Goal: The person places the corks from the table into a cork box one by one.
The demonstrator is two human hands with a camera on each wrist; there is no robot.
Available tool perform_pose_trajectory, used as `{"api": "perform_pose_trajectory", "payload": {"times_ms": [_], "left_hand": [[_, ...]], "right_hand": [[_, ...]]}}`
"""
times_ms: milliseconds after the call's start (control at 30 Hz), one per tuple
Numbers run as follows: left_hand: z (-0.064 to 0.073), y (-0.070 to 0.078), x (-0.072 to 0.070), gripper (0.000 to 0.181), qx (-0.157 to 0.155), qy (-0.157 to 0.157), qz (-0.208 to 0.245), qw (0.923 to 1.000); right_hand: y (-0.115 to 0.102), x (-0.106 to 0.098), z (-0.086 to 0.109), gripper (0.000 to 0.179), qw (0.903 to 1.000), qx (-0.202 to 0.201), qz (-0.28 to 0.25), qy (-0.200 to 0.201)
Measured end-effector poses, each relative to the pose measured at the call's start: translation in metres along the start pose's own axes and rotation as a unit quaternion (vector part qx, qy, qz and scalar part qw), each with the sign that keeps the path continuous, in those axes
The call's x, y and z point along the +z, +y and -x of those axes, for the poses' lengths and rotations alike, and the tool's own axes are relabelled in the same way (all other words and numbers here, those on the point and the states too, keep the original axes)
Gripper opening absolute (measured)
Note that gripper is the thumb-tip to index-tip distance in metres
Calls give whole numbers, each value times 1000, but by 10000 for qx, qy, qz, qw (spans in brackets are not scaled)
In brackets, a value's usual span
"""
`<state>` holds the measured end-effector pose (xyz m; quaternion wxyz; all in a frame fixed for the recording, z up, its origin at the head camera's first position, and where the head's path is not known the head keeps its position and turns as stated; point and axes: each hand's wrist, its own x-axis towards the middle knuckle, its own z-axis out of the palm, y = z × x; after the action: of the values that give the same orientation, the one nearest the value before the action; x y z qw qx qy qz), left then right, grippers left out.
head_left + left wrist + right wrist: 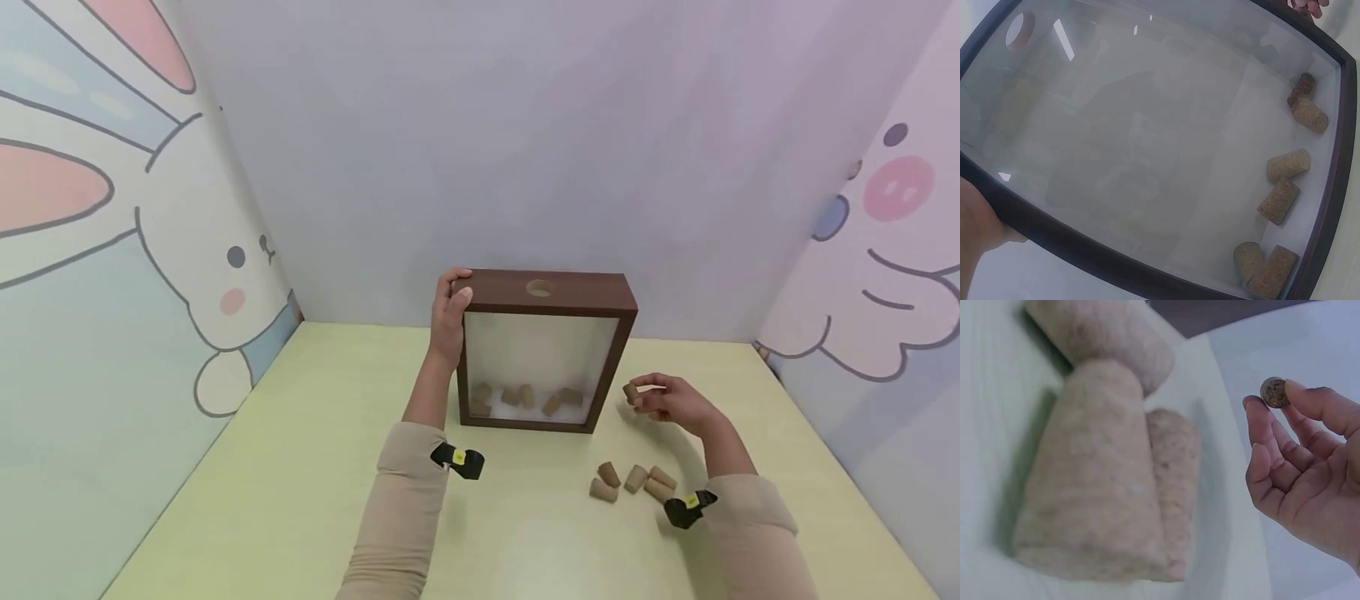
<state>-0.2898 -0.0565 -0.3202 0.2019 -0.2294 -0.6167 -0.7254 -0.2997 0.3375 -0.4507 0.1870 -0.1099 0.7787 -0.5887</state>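
A dark brown wooden shadow box frame (585,292) with a clear front stands upright, a round hole (538,288) in its top. My left hand (448,325) grips its upper left corner, thumb over the front edge. Several corks (1288,165) lie along the bottom inside the box. To the right of the box, my right hand (675,403) pinches a cork (1274,392) between thumb and fingers, raised above the table. Several loose corks (636,478) rest on the table below that hand; three of them appear large in the right wrist view.
The pale yellow-green table (315,467) meets a plain back wall (480,150) just behind the box. Side panels with a cartoon rabbit (187,250) and a cartoon pig (922,275) bound the table on the left and right.
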Motion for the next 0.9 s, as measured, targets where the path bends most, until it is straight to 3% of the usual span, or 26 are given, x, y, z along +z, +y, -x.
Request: {"api": "perform_pose_trajectory", "payload": {"times_ms": [233,400,667,900], "left_hand": [[3,-2,2,47,-217,-42,-33,9997],[4,-1,-1,46,-233,-15,-62,9997],[5,0,-4,46,-180,-18,-74,9998],[3,0,-3,45,-141,-49,-28,9999]], "right_hand": [[-10,12,22,26,9968,-53,-782,-180],[-21,25,32,24,9904,-501,-1236,-349],[-41,50,45,29,9771,-1214,-1746,84],[-67,56,55,39,9714,-1647,-1658,425]]}}
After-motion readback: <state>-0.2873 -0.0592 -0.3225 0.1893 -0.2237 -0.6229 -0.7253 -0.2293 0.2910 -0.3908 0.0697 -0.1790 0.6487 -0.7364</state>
